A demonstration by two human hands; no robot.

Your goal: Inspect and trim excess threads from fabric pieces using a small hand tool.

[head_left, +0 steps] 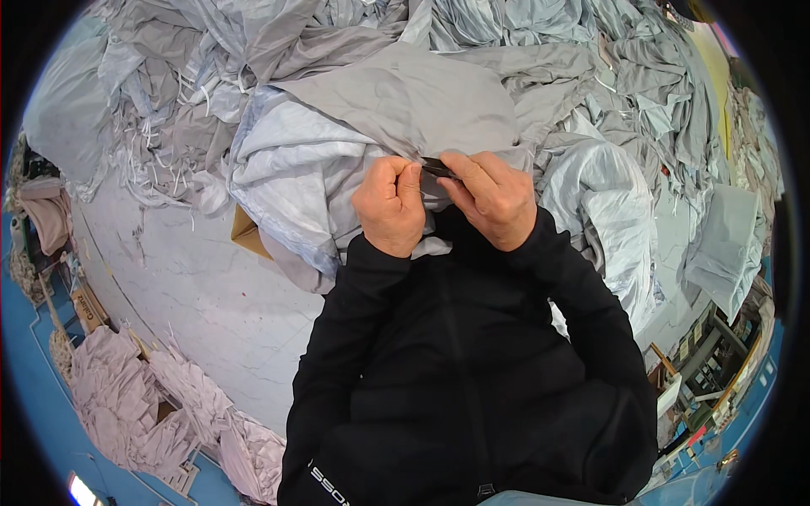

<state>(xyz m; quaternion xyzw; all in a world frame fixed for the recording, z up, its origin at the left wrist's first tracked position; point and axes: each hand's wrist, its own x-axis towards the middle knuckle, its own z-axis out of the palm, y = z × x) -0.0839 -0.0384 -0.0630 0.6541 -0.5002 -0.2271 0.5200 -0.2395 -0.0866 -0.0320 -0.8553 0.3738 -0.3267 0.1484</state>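
My left hand (391, 205) is closed, its thumb and fingers pinching the edge of a grey cloth (422, 97). Held between the fingers of my right hand (492, 199) are small black thread snips (436, 167), their tip pointing left toward my left thumb. The two hands are close together in front of my chest, at the cloth's near edge. Part of the snips is covered by my right fingers. Pale blue-white fabric (295, 152), joined to or lying under the grey cloth, spreads in folds left of my left hand.
Heaps of grey and pale blue fabric (548, 25) with loose white ties cover the far side of the marbled white table (219, 295). A cardboard piece (247, 234) pokes out under the cloth. Pinkish fabric (122, 401) lies at lower left, a dark rack (717, 363) at lower right.
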